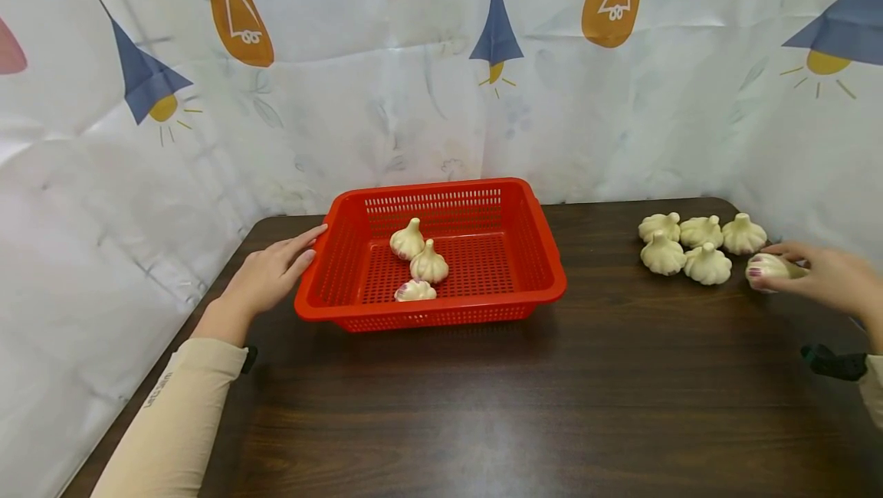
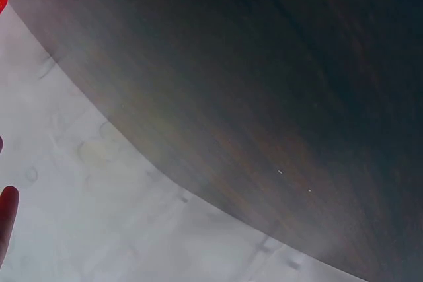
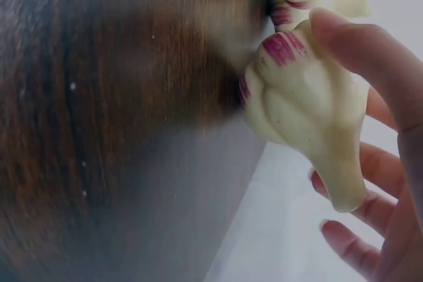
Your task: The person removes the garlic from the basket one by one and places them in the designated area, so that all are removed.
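At the right end of the table, my right hand (image 1: 828,277) pinches a garlic bulb (image 1: 769,271) between thumb and fingers. Close up in the right wrist view, this garlic bulb (image 3: 301,104) has purple streaks, with its stem pointing toward the palm. My left hand (image 1: 272,270) touches the left rim of a red plastic basket (image 1: 441,312), its fingers extended. Inside the basket lie three more bulbs: one garlic bulb (image 1: 407,239) toward the back, one (image 1: 429,263) in front of it, and one (image 1: 415,290) on its side near the front wall.
Left of the right hand sits a cluster of several garlic bulbs (image 1: 707,263) near the table's back edge. The dark wooden table (image 1: 483,406) extends in front of the basket. A white printed cloth (image 1: 386,115) hangs behind and along the sides.
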The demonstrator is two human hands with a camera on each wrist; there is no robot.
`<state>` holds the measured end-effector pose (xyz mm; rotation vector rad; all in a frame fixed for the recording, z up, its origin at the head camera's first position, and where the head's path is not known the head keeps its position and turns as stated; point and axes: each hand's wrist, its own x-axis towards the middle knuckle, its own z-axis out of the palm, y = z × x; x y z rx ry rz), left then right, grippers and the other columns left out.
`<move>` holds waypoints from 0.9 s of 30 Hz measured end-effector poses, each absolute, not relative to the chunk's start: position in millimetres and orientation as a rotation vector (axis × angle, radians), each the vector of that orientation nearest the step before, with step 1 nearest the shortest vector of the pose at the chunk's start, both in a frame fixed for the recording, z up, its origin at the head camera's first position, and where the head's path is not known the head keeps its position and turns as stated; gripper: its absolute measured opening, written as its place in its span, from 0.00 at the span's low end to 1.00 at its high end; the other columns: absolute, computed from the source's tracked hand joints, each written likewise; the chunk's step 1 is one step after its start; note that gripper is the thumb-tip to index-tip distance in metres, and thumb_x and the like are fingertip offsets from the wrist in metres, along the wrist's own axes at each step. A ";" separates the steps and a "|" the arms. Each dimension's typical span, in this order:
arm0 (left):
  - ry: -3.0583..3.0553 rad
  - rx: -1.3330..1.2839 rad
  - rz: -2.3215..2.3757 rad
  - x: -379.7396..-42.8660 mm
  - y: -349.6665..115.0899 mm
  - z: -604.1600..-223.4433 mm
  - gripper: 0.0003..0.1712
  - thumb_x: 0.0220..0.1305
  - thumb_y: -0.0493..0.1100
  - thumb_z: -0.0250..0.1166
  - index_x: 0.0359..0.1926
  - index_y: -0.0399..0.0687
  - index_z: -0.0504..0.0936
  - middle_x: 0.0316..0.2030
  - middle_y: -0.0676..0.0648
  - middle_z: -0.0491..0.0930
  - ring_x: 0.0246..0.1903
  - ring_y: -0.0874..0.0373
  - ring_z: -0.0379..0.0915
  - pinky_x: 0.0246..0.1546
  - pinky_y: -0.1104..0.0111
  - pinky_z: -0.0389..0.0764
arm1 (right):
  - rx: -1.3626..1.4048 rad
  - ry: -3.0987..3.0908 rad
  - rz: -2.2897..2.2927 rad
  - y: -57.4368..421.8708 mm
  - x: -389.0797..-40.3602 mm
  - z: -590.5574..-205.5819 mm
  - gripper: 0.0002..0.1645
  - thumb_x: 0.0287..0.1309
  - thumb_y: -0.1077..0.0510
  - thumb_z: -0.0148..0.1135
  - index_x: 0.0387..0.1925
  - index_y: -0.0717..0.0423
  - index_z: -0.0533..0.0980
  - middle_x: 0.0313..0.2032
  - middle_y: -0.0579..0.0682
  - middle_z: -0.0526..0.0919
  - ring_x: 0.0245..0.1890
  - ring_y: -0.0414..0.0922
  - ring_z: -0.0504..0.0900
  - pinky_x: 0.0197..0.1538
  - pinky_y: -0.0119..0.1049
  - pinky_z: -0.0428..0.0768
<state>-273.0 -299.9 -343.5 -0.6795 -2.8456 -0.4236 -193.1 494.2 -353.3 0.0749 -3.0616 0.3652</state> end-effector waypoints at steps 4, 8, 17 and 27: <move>-2.847 -0.676 -0.427 -273.1 -300.3 -343.8 0.33 0.82 0.57 0.44 0.81 0.56 0.57 0.70 0.31 0.68 0.63 0.31 0.67 0.57 0.34 0.70 | 0.094 -3.035 0.403 491.9 -196.0 -354.2 0.41 0.60 0.42 0.72 0.60 0.70 0.72 0.52 0.84 0.73 0.46 0.81 0.75 0.39 0.66 0.75; -2.846 -0.681 -0.422 -273.1 -300.2 -343.9 0.33 0.82 0.57 0.44 0.81 0.56 0.58 0.69 0.31 0.68 0.63 0.32 0.68 0.57 0.34 0.70 | 0.081 -3.022 0.413 490.4 -198.5 -355.2 0.41 0.59 0.42 0.74 0.59 0.69 0.72 0.53 0.83 0.74 0.47 0.80 0.74 0.42 0.68 0.74; -2.817 -0.694 -0.422 -273.5 -300.0 -345.4 0.32 0.82 0.56 0.45 0.80 0.54 0.59 0.67 0.31 0.71 0.61 0.32 0.70 0.56 0.34 0.71 | 0.145 -3.030 0.305 490.2 -204.1 -358.9 0.42 0.56 0.46 0.77 0.57 0.76 0.73 0.57 0.84 0.70 0.52 0.82 0.70 0.49 0.73 0.71; -2.825 -0.686 -0.428 -272.9 -299.5 -344.8 0.32 0.81 0.56 0.46 0.80 0.54 0.59 0.68 0.31 0.70 0.62 0.32 0.69 0.56 0.34 0.70 | 0.209 -2.910 0.302 486.1 -206.3 -366.3 0.46 0.46 0.50 0.83 0.57 0.75 0.71 0.48 0.78 0.79 0.48 0.79 0.75 0.45 0.69 0.73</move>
